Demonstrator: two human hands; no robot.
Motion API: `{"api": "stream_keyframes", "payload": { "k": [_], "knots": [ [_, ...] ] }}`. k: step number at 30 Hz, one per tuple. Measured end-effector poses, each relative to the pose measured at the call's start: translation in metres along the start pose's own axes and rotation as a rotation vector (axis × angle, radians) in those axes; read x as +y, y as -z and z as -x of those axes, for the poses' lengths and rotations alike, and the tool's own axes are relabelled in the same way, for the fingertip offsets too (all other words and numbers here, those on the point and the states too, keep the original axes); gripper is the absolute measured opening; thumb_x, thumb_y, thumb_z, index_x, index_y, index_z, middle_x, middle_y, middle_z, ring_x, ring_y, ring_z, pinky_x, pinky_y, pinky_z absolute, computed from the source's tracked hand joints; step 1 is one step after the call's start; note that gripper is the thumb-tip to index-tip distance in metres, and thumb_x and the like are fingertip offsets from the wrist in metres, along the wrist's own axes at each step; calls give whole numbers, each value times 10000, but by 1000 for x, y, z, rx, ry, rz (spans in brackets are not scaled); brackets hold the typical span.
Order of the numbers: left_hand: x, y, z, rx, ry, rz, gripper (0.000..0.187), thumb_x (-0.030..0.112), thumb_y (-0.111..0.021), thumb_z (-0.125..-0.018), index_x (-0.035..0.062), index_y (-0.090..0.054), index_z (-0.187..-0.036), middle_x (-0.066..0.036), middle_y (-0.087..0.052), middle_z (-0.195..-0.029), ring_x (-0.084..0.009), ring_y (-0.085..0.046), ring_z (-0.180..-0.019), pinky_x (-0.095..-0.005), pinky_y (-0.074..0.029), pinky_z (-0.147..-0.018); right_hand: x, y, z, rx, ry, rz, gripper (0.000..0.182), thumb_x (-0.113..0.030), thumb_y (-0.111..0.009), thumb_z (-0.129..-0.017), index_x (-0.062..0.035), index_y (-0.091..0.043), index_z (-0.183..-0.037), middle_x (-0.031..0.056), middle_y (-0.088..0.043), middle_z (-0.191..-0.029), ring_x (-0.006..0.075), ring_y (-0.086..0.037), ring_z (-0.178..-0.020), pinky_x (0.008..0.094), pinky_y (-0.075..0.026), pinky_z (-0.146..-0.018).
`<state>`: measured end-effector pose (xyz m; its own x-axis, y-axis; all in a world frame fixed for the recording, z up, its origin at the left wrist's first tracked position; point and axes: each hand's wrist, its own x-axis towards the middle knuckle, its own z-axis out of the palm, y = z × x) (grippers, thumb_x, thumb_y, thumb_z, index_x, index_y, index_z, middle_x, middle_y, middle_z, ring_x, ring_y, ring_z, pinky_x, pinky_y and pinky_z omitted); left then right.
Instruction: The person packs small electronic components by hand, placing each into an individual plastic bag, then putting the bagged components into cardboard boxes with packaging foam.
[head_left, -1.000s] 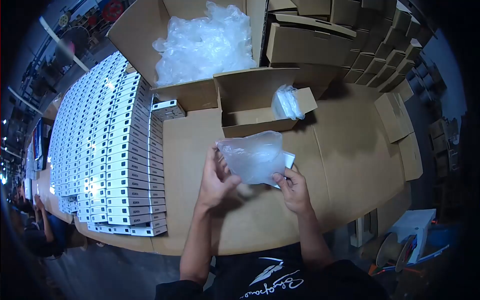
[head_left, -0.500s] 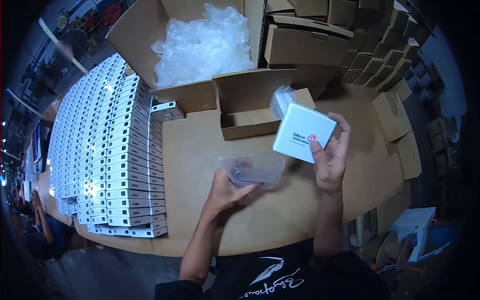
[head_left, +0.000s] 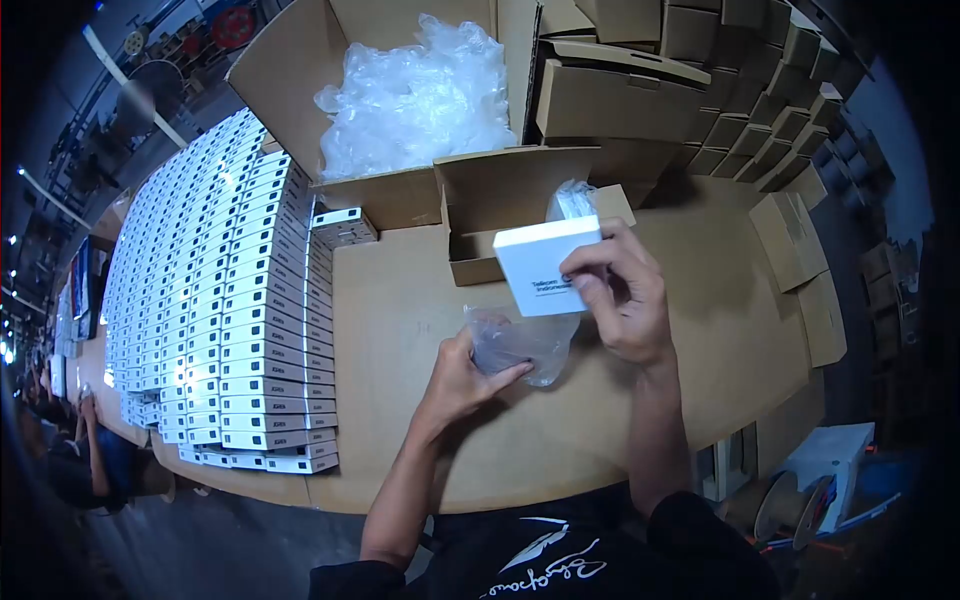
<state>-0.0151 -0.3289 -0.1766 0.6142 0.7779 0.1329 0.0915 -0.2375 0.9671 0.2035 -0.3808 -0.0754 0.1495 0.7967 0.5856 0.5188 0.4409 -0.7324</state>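
My right hand [head_left: 625,290] grips a white square box [head_left: 545,262] by its right side; dark print shows on its face. Just below the box, my left hand [head_left: 465,380] holds a clear plastic bag [head_left: 525,348], with the thumb lying across the film. The bag's upper edge is close under the box's lower edge, and I cannot tell whether they touch. Behind them stands an open cardboard box [head_left: 475,271], with a plastic-wrapped item [head_left: 572,202] at its right end.
Stacked white boxes [head_left: 245,350] fill the left side of the table [head_left: 400,290]. A large carton holds clear plastic bags [head_left: 420,100]. Brown boxes [head_left: 620,100] are piled at the back right. A co-worker's arm [head_left: 95,445] shows at the far left.
My right hand has brought the white box left, over the bag, and the box has tilted. The bag in my left hand has shifted slightly and now hangs more upright.
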Motion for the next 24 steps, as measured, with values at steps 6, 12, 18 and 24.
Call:
{"api": "stream_keyframes", "payload": {
  "k": [6, 12, 18, 24],
  "knots": [
    [0, -1, -3, -28, 4, -5, 556, 134, -923, -741, -26, -645, -1195, -172, -764, -1034, -225, -746, -979, -358, -585, -872, 2, 3, -7, -203, 40, -68, 220, 78, -641, -786, -37, -738, -948, 127, -639, -1032, 237, -649, -881, 329, -520, -757],
    [4, -3, -5, -12, 41, 107, 576, 102, -918, -740, -52, -636, -1218, -137, -748, -1115, -200, -714, -1030, -356, -566, -930, 3, -14, -11, -305, -43, -139, 260, -106, -573, -891, 17, -759, -1026, 158, -680, -1016, 277, -629, -966, 365, -488, -904],
    [2, 0, -4, -14, 130, 262, 628, 68, -918, -737, -51, -603, -1267, -128, -723, -1161, -204, -687, -1078, -367, -549, -968, 24, -17, 2, -323, -136, -381, 484, -252, -403, -1014, 68, -730, -1172, 233, -674, -1084, 308, -657, -1065, 370, -480, -1003],
    [-23, -1, -1, -14, 66, 576, 455, 210, -679, -1011, -38, -525, -1361, -108, -660, -1257, -179, -654, -1111, -346, -536, -972, 33, -16, 15, -344, -345, -435, 434, -225, -431, -1048, 52, -715, -1221, 176, -674, -1147, 254, -638, -1107, 340, -471, -1016]
  ]
}}
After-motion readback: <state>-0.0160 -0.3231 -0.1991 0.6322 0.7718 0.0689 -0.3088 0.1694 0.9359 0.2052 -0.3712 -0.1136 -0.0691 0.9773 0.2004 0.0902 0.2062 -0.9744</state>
